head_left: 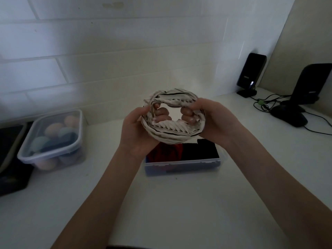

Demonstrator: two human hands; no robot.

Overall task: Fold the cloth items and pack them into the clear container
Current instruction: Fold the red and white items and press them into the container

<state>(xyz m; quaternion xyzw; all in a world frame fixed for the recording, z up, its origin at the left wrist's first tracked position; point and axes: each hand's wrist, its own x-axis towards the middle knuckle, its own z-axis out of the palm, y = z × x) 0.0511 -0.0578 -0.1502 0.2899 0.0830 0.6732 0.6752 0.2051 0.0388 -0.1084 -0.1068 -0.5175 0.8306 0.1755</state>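
Note:
A white cloth item with thin dark stripes [172, 134] is stretched open into a ring, held up between both hands. My left hand [138, 130] grips its left side, fingers hooked inside the opening. My right hand [213, 121] grips the right side the same way. Directly below stands the clear container [181, 167] on the white counter, without a lid. It holds a red cloth [168, 152] on the left and a black cloth [201, 150] on the right. My hands and the striped cloth hide the container's far part.
A second clear box [52, 139] with a lid, filled with several pastel rolled items, stands at the left. A dark object [10, 159] lies at the far left edge. Two black speakers [251, 74], a mouse [289, 116] and cables sit at the back right. A tiled wall rises behind.

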